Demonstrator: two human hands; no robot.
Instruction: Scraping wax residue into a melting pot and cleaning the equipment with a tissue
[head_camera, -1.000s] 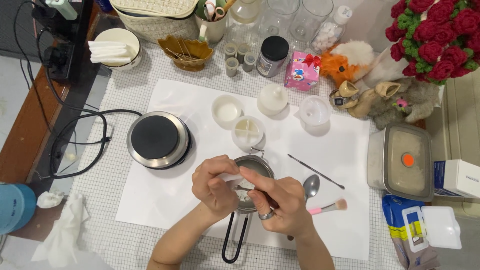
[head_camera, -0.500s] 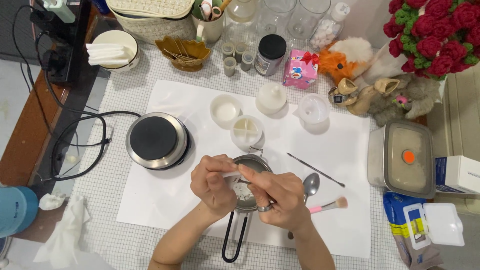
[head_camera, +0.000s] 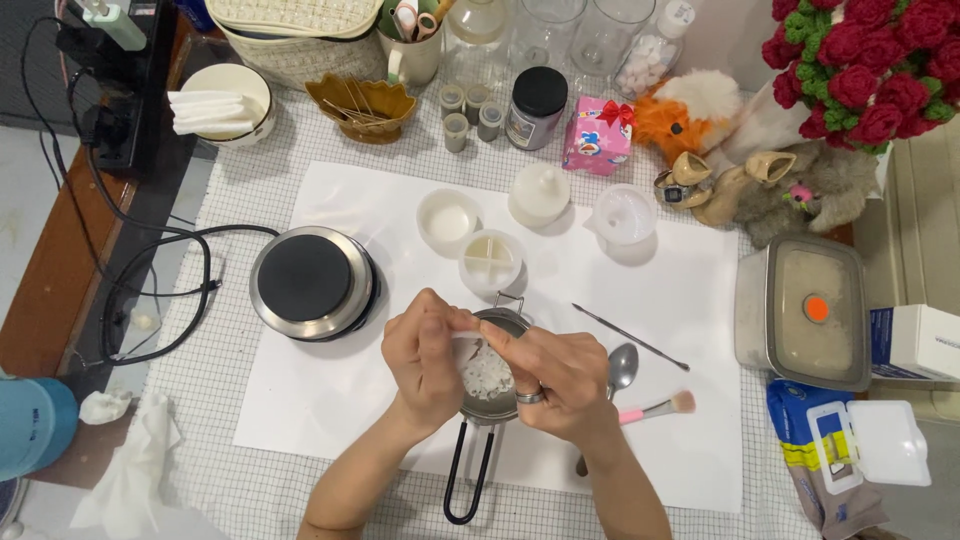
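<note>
Flakes of white wax (head_camera: 487, 375) now show plainly in the small steel melting pot (head_camera: 492, 400), where a second ago our fingers covered most of the bowl. Our hands have shifted up toward the far rim, and what they pinch between them is a small white piece (head_camera: 463, 338) held over the pot. Our left hand (head_camera: 425, 360) curls around one end of that piece, thumb and forefinger closed on it; our right hand (head_camera: 560, 375), a ring on one finger, grips the other end. We judge that more wax is being broken into the pot, which stands where it stood, its black wire handle (head_camera: 468, 475) pointing back at us.

Under it lies a white sheet (head_camera: 340, 400) on a gridded tablecloth (head_camera: 200, 400). Left of the pot sits a round hot plate (head_camera: 305, 280) with its black cord (head_camera: 160, 290). Just right lie a spoon (head_camera: 621, 368), a pink-handled brush (head_camera: 655, 409) and a thin metal pick (head_camera: 630, 337). Beyond stand white moulds (head_camera: 492, 258), a lidded metal box (head_camera: 805, 315), plush toys (head_camera: 690, 115) and red knitted flowers (head_camera: 865, 65).
</note>
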